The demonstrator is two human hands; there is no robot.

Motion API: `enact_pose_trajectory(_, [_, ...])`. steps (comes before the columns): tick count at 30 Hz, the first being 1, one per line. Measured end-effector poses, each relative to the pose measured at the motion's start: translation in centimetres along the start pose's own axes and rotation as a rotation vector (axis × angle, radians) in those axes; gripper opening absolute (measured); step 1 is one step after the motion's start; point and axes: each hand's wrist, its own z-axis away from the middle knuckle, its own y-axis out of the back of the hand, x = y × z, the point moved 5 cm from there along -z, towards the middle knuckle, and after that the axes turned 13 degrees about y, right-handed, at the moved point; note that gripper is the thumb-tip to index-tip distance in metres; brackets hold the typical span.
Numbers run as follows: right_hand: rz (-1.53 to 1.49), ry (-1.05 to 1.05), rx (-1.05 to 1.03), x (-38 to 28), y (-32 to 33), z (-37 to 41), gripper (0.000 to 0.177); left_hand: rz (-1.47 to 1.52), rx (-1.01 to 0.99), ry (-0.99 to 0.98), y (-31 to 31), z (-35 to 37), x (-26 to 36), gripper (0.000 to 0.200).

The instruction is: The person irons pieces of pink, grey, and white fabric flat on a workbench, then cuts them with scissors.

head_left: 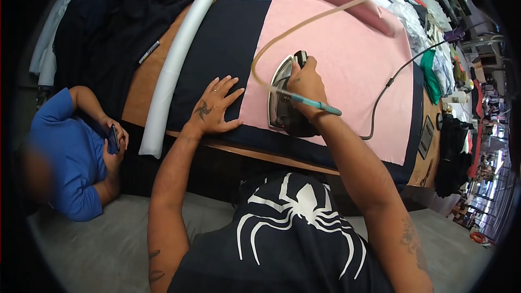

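My right hand [307, 86] is wrapped round the handle of a steam iron [281, 114], which rests on a sheet of pink fabric [336, 70]. A pale hose [325, 8] and a dark cord [378, 96] run to the iron. Flat on dark navy fabric [217, 49], just left of the pink edge, lies my left hand [217, 107] with its fingers spread. The navy fabric also shows below and to the right of the pink sheet. At the far side the pink sheet is rolled or folded over.
A long white roll [176, 70] lies left of the navy fabric, with a marker [149, 52] beyond it. At left, a person in a blue shirt [70, 152] holds a phone [114, 139]. A dark flat device [426, 137] and scissors [429, 172] lie at the table's right end.
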Motion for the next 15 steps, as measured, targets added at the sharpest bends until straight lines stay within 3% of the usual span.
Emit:
enact_pose_trajectory(1, [-0.029,-0.014,-0.029,-0.1,0.0,0.2,0.047,0.006,0.002,0.0,0.1,-0.1,-0.1,0.076])
enact_pose_trajectory(2, [0.02,0.01,0.026,-0.2,-0.3,0.9,0.037,0.005,0.009,0.002,0.2,-0.2,-0.2,0.076])
enact_pose_trajectory(7, [0.029,-0.001,0.03,0.0,-0.3,0.1,0.037,-0.012,-0.007,-0.008,-0.3,0.0,-0.4,0.081])
enact_pose_trajectory(9, [-0.025,-0.101,-0.086,-0.8,0.3,-0.5,0.05,-0.005,-0.005,-0.008,-0.1,0.0,-0.1,0.081])
enact_pose_trajectory(15, [0.012,0.029,-0.016,1.0,-1.5,0.5,0.044,0.011,-0.027,0.025,0.1,0.3,0.0,0.081])
